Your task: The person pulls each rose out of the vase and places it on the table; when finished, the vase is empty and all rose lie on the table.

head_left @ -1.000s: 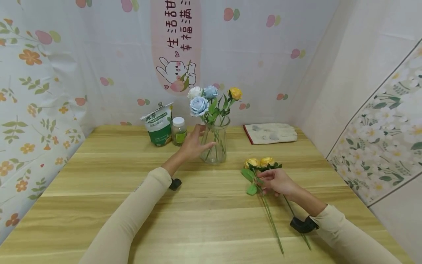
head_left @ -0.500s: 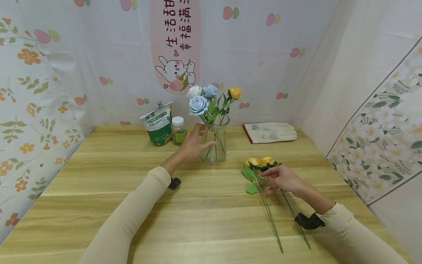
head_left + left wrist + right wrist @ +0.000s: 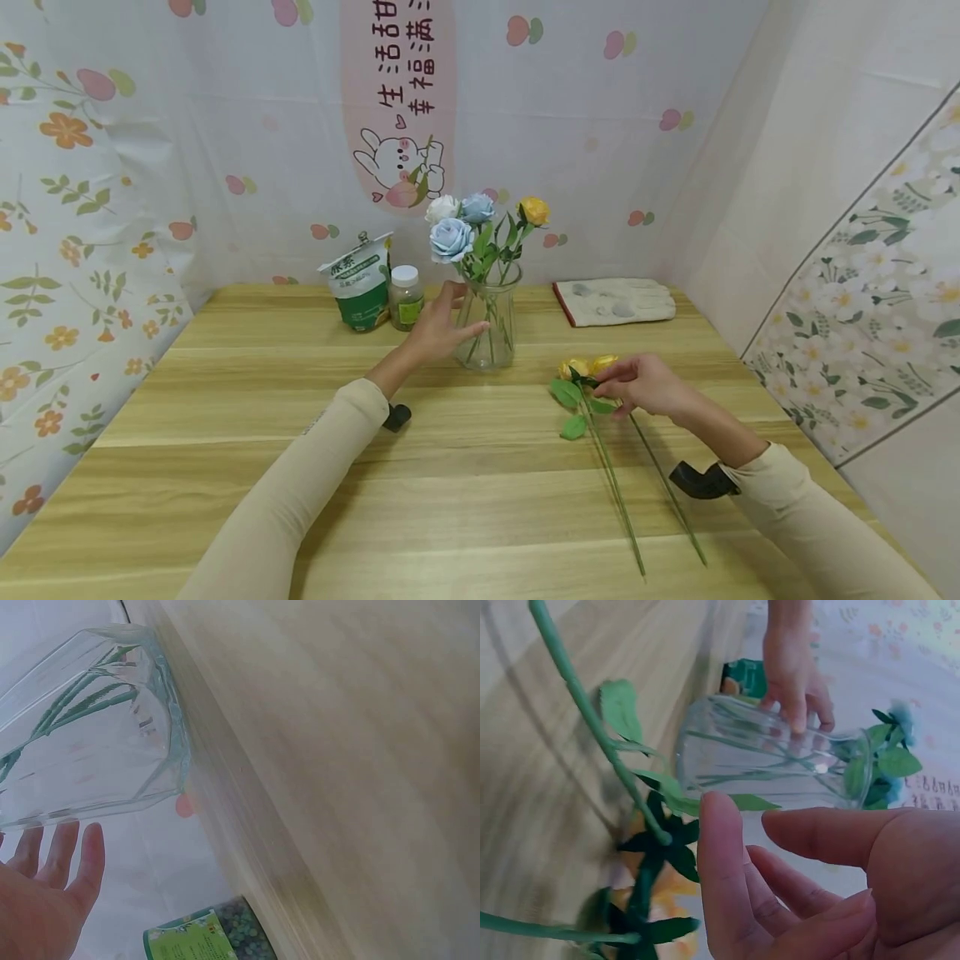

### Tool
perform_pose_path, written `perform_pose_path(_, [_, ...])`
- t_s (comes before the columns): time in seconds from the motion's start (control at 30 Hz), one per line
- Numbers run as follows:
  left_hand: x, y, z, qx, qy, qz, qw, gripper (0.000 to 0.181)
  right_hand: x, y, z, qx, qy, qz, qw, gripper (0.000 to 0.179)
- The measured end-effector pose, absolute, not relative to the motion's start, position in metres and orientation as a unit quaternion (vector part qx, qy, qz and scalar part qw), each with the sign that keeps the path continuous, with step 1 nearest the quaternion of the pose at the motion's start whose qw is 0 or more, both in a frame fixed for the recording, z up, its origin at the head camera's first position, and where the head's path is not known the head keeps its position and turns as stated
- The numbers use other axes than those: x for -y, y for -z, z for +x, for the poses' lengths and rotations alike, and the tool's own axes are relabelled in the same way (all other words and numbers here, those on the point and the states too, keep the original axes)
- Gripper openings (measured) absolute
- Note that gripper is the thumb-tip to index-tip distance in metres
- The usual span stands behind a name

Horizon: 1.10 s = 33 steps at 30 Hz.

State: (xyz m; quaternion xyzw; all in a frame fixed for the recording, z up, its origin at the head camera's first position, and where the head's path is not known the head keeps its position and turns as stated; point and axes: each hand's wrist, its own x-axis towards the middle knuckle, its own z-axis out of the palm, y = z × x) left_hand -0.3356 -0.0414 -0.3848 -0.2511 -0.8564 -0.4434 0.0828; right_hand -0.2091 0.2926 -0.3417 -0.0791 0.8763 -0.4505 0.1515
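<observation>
A clear glass vase (image 3: 491, 333) stands at the back middle of the wooden table (image 3: 225, 400) and holds blue, white and yellow roses (image 3: 480, 225). My left hand (image 3: 450, 321) rests against the vase's left side with straight fingers; the left wrist view shows these fingers (image 3: 52, 855) beside the vase (image 3: 82, 765). Two yellow roses (image 3: 585, 367) lie on the table to the right, their long green stems (image 3: 615, 483) pointing toward me. My right hand (image 3: 615, 385) hovers at their heads, fingers loosely curved. In the right wrist view the right hand (image 3: 780, 855) is empty, with a stem (image 3: 592, 720) just beside it.
A green-and-white pouch (image 3: 360, 283) and a small white-capped jar (image 3: 407, 298) stand behind the vase to its left. White work gloves (image 3: 615, 302) lie at the back right. Cloth-covered walls close the table at the left, back and right.
My right hand has moved from the stems up to the heads of the yellow roses. The left hand and the vase have stayed put.
</observation>
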Motion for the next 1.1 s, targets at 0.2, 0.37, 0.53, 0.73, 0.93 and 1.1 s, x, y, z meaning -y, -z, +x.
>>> perform_pose_path(0.2, [0.042,0.385,-0.336,0.858,0.441,-0.249,0.082,0.068,-0.282,0.331,-0.217,-0.881,0.443,-0.097,0.134,0.037])
perform_pose_path(0.37, [0.043,0.386,-0.336,0.859,0.440,-0.248,0.083,0.069,-0.267,0.321,-0.227,-0.891,0.426,-0.105,0.120,0.034])
perform_pose_path(0.53, [0.043,0.385,-0.335,0.859,0.438,-0.252,0.081,0.070,-0.250,0.314,-0.242,-0.890,0.431,-0.110,0.102,0.028])
perform_pose_path(0.73, [0.040,0.384,-0.336,0.856,0.439,-0.260,0.084,0.071,-0.228,0.305,-0.261,-0.886,0.452,-0.091,0.051,0.024])
perform_pose_path(0.93, [0.041,0.385,-0.337,0.859,0.433,-0.258,0.088,0.071,-0.207,0.293,-0.284,-0.877,0.477,-0.062,-0.010,0.026])
perform_pose_path(1.1, [0.041,0.386,-0.337,0.857,0.436,-0.259,0.089,0.075,-0.190,0.284,-0.299,-0.871,0.484,-0.063,-0.058,0.029])
